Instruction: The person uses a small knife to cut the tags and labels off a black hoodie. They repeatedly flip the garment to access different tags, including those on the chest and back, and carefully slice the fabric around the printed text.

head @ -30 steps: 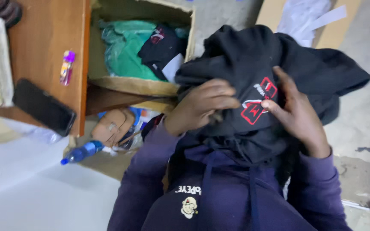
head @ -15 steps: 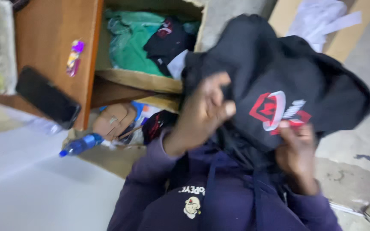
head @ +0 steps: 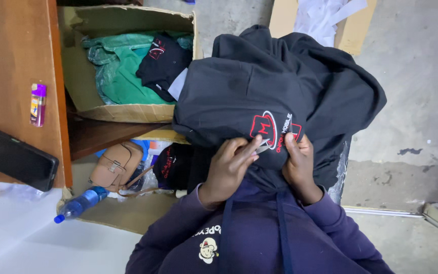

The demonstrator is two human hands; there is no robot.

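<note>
A black garment (head: 239, 91) with a red and white emblem (head: 269, 129) lies bunched over my lap. Just below the emblem, both hands meet at its near edge. My left hand (head: 231, 165) has its fingers closed around a small silvery tool (head: 262, 148), whose tip points at the cloth under the emblem. My right hand (head: 296, 165) grips the fabric beside it, thumb on top. I wear a purple hooded top (head: 249, 238).
An open cardboard box (head: 128, 114) holds a green plastic bag (head: 122, 76) and a folded black garment (head: 166, 61). On the wooden table (head: 6, 76) lie a purple lighter (head: 38, 104) and a black phone (head: 13, 157). A brown bag (head: 115, 165) and a blue bottle (head: 79, 204) lie below.
The garment has been turned so the emblem now sits near its lower edge. Both hands came together just under it; my left hand dropped from mid-air onto the cloth.
</note>
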